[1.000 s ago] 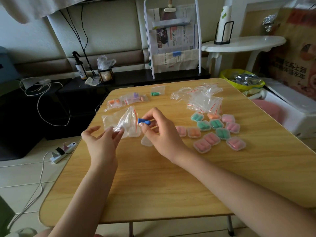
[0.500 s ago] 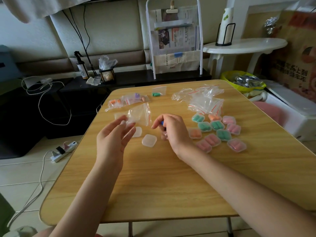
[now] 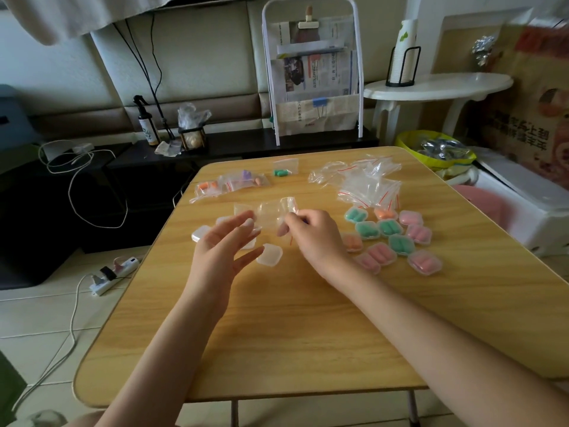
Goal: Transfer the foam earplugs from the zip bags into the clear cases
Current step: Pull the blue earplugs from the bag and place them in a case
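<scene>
Pinching empty zip bag (image 3: pixel 275 211) with my right hand (image 3: pixel 311 238) above table (image 3: pixel 292 334) middle; my left hand (image 3: pixel 224 251) spread wide, fingertips at bag. Empty case (image 3: pixel 270 254) below. Filled cases (image 3: pixel 397 238) near right edge, full bags (image 3: pixel 231 186) at far edge.

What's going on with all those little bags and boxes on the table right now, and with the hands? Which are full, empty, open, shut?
Filled cases: closed, earplugs inside, clustered at the right.
Empty case: nothing inside, on the table by the hands.
Empty bags: crumpled in a heap.
Full bags: earplugs inside, lying flat.
Green bag: green earplugs inside.
Held bag: looks empty, pinched by the right hand.
Left hand: fingers spread, holding nothing.
</scene>
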Demonstrator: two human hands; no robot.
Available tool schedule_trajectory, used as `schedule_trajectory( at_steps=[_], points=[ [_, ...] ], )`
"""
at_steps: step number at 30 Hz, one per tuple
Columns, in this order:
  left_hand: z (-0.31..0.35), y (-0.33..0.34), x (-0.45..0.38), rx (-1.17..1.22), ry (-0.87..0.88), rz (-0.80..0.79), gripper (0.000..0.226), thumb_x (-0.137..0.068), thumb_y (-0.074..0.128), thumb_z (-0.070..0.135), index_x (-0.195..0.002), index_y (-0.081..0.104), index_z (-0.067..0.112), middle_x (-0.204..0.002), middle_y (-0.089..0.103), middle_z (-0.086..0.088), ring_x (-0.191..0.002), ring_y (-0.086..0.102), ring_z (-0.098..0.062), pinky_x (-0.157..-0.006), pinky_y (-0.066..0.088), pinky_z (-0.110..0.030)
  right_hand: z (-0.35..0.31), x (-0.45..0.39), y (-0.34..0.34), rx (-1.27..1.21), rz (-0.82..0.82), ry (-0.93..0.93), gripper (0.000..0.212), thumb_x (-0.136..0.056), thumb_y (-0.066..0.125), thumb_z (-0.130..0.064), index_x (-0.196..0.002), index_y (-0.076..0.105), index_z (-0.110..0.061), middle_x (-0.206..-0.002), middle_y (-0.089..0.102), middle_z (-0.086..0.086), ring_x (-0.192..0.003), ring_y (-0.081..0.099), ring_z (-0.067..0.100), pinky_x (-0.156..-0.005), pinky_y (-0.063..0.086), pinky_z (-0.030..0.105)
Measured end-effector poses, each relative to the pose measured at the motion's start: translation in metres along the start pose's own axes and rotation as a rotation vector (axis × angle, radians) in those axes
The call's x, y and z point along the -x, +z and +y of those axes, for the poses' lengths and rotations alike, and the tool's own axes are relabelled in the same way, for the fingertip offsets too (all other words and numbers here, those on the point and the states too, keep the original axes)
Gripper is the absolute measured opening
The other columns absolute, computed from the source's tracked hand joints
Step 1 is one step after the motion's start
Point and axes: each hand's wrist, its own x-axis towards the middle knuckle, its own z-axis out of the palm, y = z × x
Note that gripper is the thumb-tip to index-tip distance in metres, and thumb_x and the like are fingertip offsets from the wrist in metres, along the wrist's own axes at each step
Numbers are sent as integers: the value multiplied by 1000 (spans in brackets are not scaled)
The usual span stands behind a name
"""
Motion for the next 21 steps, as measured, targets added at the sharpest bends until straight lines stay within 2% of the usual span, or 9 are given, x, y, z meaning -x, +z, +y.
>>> schedule_trajectory(
  at_steps=[3, 6, 7, 9, 11, 12, 15, 18, 21],
  points=[
    [-5, -1, -2, -273, 123, 19, 24, -87, 66, 24, -111, 66, 26, -111, 67, 0, -104, 64, -13, -79, 57, -29, 4, -5, -3, -3, 55, -45, 29, -93, 53, -20, -76, 71, -5, -40, 43, -11, -37, 34, 4, -38, 23, 15],
    [-9, 0, -1, -637, 287, -66, 21, -84, 68, 29, -104, 67, 36, -120, 59, 14, -111, 56, -2, -90, 50, -23, 7, -14, -13, 29, 158, -66, 29, -95, 55, -25, -76, 71, -9, -44, 50, -11, -37, 38, 7, -39, 31, 19],
    [-10, 2, 0, -724, 321, -105, 23, -84, 68, 30, -106, 67, 34, -122, 55, 18, -113, 53, 0, -93, 47, -22, 8, -19, -18, 16, 194, -60, 31, -95, 55, -26, -75, 71, -9, -45, 53, -11, -35, 42, 8, -37, 36, 21],
    [-12, 6, 2, -921, 391, -154, 32, -84, 67, 34, -115, 66, 29, -128, 48, 22, -118, 47, 1, -97, 40, -21, 11, -29, -31, 25, 279, -45, 36, -96, 55, -30, -70, 69, -8, -51, 59, -11, -37, 49, 6, -37, 43, 17],
    [-14, 8, 4, -1095, 418, -206, 40, -85, 66, 36, -124, 61, 27, -138, 42, 19, -128, 37, -2, -100, 32, -21, 14, -42, -44, 113, 328, -37, 41, -96, 54, -34, -67, 70, -10, -60, 64, -11, -48, 53, 3, -44, 40, 11],
    [-14, 9, 4, -1159, 410, -238, 44, -86, 64, 37, -129, 57, 27, -144, 38, 18, -134, 31, -4, -104, 28, -22, 16, -48, -51, 150, 335, -21, 42, -96, 53, -36, -67, 71, -11, -60, 63, -12, -49, 52, 3, -45, 40, 14],
    [-16, 8, 4, -1295, 394, -321, 51, -91, 57, 38, -140, 45, 27, -150, 32, 15, -140, 19, -3, -104, 14, -12, 19, -65, -69, 234, 353, 38, 43, -96, 54, -37, -63, 69, -15, -53, 55, -13, -49, 48, 4, -48, 34, 26],
    [-15, 8, 4, -1320, 396, -346, 50, -95, 51, 32, -143, 40, 26, -150, 33, 12, -140, 21, -5, -105, 18, -13, 21, -78, -83, 358, 438, 48, 45, -96, 51, -39, -58, 64, -18, -52, 51, -10, -54, 47, 9, -49, 28, 26],
    [-15, 8, 5, -1323, 395, -359, 49, -95, 47, 24, -144, 39, 25, -150, 32, 12, -140, 20, -6, -107, 24, -19, 24, -89, -92, 546, 503, 112, 41, -95, 49, -40, -72, 69, -13, -62, 60, -4, -64, 56, 23, -56, 34, 27]
  ],
)
